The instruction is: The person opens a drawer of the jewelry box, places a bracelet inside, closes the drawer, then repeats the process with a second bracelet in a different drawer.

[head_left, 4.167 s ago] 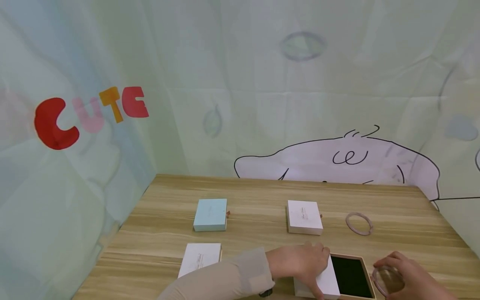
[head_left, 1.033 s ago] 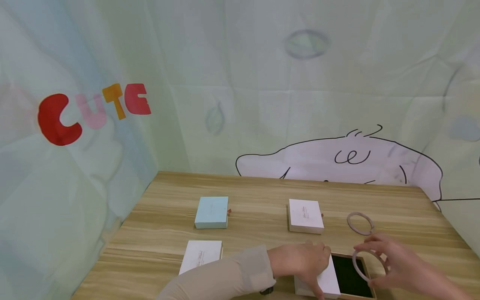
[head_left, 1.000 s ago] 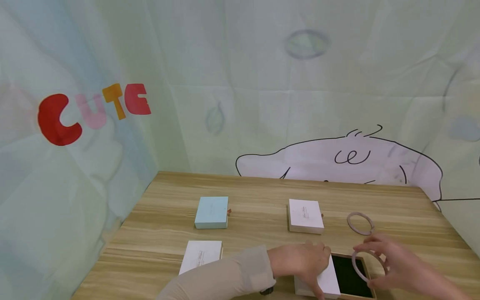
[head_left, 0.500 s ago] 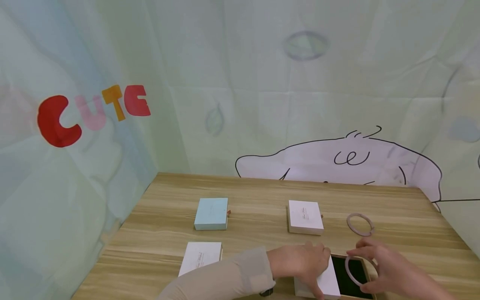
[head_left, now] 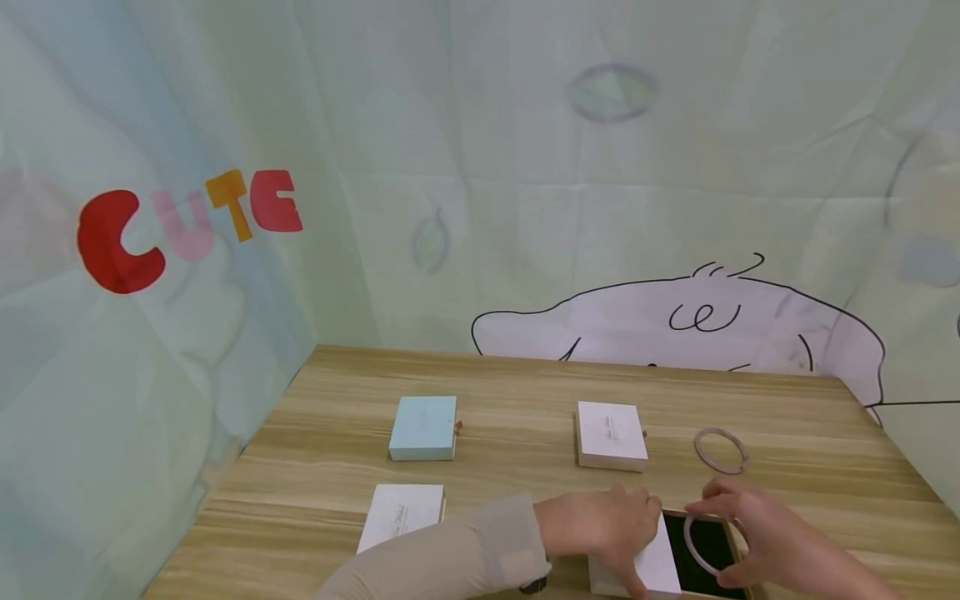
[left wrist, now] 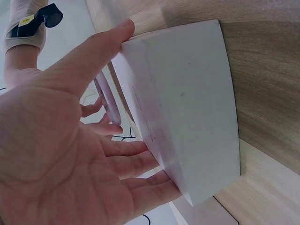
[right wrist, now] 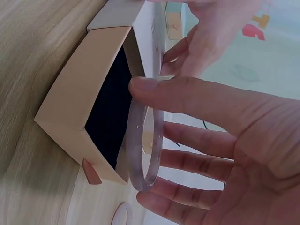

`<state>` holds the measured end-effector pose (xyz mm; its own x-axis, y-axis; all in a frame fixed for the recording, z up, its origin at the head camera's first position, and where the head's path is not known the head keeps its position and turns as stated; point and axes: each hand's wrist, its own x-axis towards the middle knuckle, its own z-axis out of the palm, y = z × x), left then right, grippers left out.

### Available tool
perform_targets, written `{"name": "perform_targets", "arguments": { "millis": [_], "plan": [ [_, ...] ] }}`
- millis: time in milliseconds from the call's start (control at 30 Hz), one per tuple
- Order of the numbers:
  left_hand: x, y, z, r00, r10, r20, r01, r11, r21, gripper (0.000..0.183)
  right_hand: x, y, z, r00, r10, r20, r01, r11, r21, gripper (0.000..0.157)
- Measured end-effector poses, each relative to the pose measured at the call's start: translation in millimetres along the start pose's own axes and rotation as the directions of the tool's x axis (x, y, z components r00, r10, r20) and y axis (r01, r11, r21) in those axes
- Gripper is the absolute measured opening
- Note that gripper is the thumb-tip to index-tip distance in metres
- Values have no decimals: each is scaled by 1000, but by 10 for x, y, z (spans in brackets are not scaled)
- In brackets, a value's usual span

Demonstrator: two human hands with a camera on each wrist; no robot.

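My left hand (head_left: 618,529) grips the white cover of a jewelry box (head_left: 662,567), thumb on one edge and fingers on the opposite one, as the left wrist view shows. The box's drawer (right wrist: 82,77) is slid out to the right; its inside is dark and a small ribbon tab (right wrist: 91,172) hangs from its end. Above the drawer, my right hand (head_left: 772,533) pinches a pale lilac bangle (right wrist: 135,145) between thumb and fingertips. The bangle is tilted, its near side overlapping the dark lining in the head view. A second bangle (head_left: 697,450) lies on the table behind the right hand.
Closed boxes stand on the wooden table (head_left: 300,467): a light blue box (head_left: 422,427) at back left, a white box (head_left: 609,433) at back centre, and another white box (head_left: 401,510) at front left, partly behind the left sleeve (head_left: 450,550). A printed curtain (head_left: 450,167) rises behind.
My right hand has carried the bangle leftward from beside the drawer to over it, and slightly farther left and lower in the last second. The left hand keeps its place on the box.
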<state>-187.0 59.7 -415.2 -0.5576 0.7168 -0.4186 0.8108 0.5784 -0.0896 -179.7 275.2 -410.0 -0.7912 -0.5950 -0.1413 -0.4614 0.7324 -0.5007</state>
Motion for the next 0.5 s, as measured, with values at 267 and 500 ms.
{"name": "perform_targets", "arguments": {
  "millis": [267,500],
  "plan": [
    [-2,-14,-5,1000,17,3,-17,1000,8,88,29,21,31,995,-97,0,97,990,-98,63],
    [-7,-16,-10,1000,18,4,-18,1000,-18,89,35,57,100,980,-194,-54,184,973,-142,63]
  ]
}}
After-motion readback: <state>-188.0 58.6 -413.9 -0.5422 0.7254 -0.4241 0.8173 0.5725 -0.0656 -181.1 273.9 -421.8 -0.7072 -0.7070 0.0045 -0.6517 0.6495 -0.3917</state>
